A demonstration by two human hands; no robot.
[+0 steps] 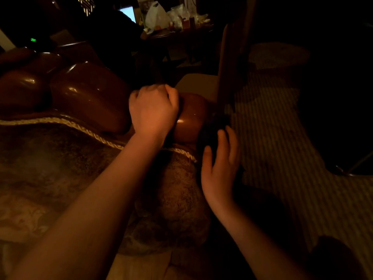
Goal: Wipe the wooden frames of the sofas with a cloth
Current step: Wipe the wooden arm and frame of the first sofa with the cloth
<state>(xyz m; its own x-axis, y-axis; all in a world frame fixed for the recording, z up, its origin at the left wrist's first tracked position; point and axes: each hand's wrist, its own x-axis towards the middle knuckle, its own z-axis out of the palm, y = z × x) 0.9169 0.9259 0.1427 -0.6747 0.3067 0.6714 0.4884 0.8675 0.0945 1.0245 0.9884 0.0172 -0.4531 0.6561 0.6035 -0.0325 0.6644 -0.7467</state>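
Very dim room, detail limited. My left hand point(153, 110) is curled into a loose fist on top of the carved, glossy wooden frame point(90, 93) of the sofa, knuckles up, sitting between the big rounded carving on the left and the rounded wooden knob point(191, 118) at the frame's end. Can't tell whether that fist has anything inside it; nothing sticks out past the fingers. My right hand point(220, 168) is just right of the knob, fingers straight and slightly spread, palm turned toward a dark mass point(210, 136) that hangs against the end of the frame below the knob. That dark mass may be the cloth, but it's too dark to say for sure, and I can't tell if my fingertips are touching it or only beside it. Both forearms are bare and run in from the bottom edge. Below the frame is the sofa's upholstery point(60, 168), mottled fabric with a twisted rope trim point(90, 130) following the edge where fabric meets wood. Right of the sofa the floor has a striped carpet point(282, 138). Upright dark wooden post point(228, 77) stands just behind the knob. Far back, a small table point(177, 33) carries a white plastic bag point(156, 16) and small bottles, blurred. A lit screen point(128, 13) sits left of that.
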